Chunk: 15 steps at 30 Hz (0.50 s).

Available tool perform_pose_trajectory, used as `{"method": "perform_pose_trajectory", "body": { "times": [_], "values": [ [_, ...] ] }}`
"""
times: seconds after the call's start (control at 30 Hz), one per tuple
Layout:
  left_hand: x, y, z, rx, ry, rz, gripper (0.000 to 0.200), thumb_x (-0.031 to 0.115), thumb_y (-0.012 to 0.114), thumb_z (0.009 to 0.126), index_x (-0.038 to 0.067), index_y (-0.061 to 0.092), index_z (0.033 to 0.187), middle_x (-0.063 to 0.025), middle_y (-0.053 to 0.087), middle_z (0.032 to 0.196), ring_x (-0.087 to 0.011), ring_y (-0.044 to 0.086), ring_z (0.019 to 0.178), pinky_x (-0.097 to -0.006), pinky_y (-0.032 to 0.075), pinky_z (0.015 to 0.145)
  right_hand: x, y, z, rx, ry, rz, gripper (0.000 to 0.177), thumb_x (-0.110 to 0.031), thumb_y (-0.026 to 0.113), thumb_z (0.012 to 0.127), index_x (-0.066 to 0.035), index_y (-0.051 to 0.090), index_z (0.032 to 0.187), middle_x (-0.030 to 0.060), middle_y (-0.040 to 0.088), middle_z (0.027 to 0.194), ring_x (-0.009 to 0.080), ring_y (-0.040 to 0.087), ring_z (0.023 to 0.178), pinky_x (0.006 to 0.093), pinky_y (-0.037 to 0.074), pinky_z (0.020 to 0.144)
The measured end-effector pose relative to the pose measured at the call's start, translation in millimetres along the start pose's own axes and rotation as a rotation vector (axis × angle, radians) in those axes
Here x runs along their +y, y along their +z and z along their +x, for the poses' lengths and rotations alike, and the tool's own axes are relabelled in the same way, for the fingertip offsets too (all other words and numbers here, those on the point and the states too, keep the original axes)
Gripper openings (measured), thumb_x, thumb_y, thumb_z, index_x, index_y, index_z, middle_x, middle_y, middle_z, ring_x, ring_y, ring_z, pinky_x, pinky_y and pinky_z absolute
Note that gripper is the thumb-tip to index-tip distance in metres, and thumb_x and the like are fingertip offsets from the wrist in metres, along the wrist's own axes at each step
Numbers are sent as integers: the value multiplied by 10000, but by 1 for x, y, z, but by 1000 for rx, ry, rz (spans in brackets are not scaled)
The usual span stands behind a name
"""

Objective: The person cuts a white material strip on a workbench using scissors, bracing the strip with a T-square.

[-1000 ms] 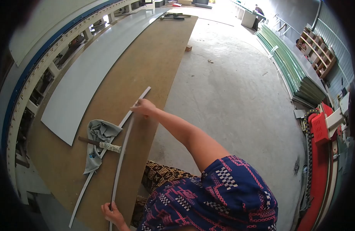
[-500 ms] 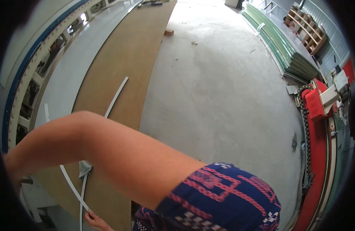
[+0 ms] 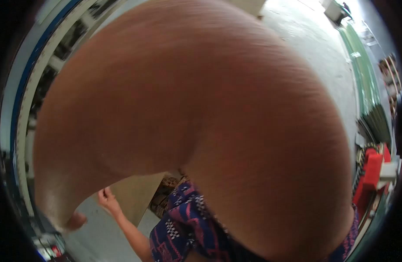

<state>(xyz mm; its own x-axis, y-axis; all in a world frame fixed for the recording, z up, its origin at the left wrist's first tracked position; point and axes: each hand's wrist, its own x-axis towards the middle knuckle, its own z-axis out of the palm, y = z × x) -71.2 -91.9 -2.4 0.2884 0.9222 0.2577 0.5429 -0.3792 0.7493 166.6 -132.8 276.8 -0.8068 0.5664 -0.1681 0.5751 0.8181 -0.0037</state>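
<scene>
My right arm (image 3: 201,96) is raised close to the camera and fills most of the head view. It bends down to the lower left, where my right hand (image 3: 74,221) shows only as a blurred tip, and its fingers cannot be made out. My left hand (image 3: 106,197) reaches out low in the frame, at the near edge of the brown board (image 3: 137,196). Its fingers are loosely curled and no strip shows in them. The long grey strips, the cloth and the tool on the board are hidden behind my arm.
A blue-edged metal frame (image 3: 15,113) runs along the left. At the right stand a red machine (image 3: 370,168) and stacked green panels (image 3: 369,83) on the concrete floor (image 3: 314,39). My patterned blue clothing (image 3: 188,227) is at the bottom.
My right arm has swung up and across the camera, hiding the board and strips. My left hand has risen from the bottom edge, and the strip it held is out of sight.
</scene>
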Motion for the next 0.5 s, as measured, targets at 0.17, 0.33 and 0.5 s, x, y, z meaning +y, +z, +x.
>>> {"method": "perform_pose_trajectory", "body": {
  "times": [0.17, 0.33, 0.5],
  "values": [
    [-19, -12, -6, 14, -126, 186, 168, 150, 620, 852, 3, 557, 800, 6, 468, 679, -69, 394, 615, -243, 351, 528, 15, 4, -17, -99, 64, -106, 168, -215, 626, 690, -81, 657, 787, 76, 656, 814, 267, 632, 774, 385, 503, 632],
    [-7, -10, -18, 109, -99, 190, 241, 209, 656, 833, 23, 545, 728, 21, 424, 581, -81, 386, 555, -260, 342, 491, 60, 27, -46, -91, 268, -208, 130, -167, 622, 684, -81, 645, 778, 72, 654, 811, 264, 633, 765, 381, 505, 624],
    [-6, -27, -32, 139, -98, 266, 255, 200, 680, 799, -10, 551, 737, -94, 505, 622, -178, 458, 546, -314, 395, 517, 122, 72, -83, 10, 627, -49, 209, -164, 581, 730, -74, 626, 914, 136, 634, 845, 307, 615, 847, 423, 486, 743]
  ]
}}
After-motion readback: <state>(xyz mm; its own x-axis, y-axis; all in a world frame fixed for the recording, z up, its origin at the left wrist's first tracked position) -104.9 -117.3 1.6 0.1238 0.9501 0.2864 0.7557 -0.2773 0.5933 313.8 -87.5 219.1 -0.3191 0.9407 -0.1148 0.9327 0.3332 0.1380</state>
